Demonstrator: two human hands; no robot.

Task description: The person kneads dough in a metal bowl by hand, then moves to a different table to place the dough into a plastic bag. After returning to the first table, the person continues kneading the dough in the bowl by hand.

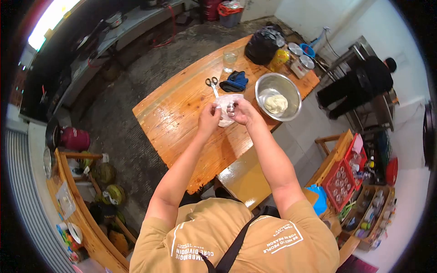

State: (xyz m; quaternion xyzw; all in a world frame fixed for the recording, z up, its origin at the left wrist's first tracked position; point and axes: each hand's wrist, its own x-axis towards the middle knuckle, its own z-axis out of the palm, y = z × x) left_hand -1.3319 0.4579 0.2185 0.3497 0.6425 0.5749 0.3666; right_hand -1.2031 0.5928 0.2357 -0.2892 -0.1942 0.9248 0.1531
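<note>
A crumpled, see-through plastic bag [225,122] lies on the wooden table in front of me, between my hands. My left hand [209,118] is closed, its fingertips pinching the bag's left side. On the other side my right hand [244,113] has its fingers curled in on the bag; a small shiny patch shows at the fingertips, too small to make out. Scissors [213,85] with black handles lie just beyond the bag. A dark blue and black cloth item [235,82], perhaps gloves, rests beside them. Right of my right hand stands a metal bowl [296,109] holding pale dough [276,104].
Farther back on the wooden table [168,118] are a glass of water [229,60], a black plastic bag [264,45], a yellow bottle [280,59] and lidded containers [302,66]. Another person [364,84] in black bends at the right. A red tray [338,184] holds several small cups.
</note>
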